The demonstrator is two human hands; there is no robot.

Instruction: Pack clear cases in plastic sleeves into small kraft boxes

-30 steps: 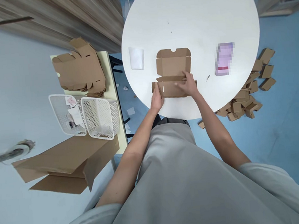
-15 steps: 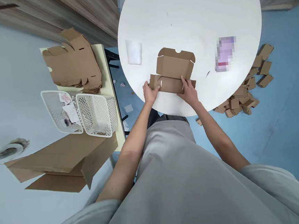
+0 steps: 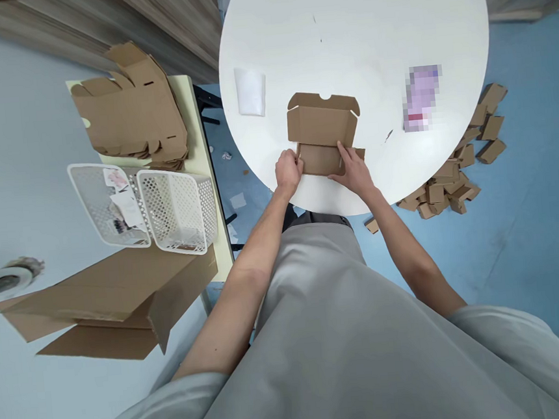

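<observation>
A small brown cardboard box (image 3: 324,126), partly folded, lies near the close edge of the round white table (image 3: 361,26). Its notched lid stands raised on the far side, and the tray part faces me. My left hand (image 3: 288,171) is closed around the box's left side wall, which is folded up. At the right end, my right hand (image 3: 353,169) grips the wall, with fingers over the inside corner and the thumb along the near edge. A side flap sticks out past the right fingers.
A white packet (image 3: 251,92) and a blurred purple item (image 3: 421,98) lie on the table. Flat box blanks (image 3: 129,115), white baskets (image 3: 176,209) and an open carton (image 3: 115,289) are at left. Small folded boxes (image 3: 448,182) are heaped on the floor at right.
My left hand has moved slightly right and folded the box's left side wall upward. The box has shifted a little to the left. My right hand stays at the right end.
</observation>
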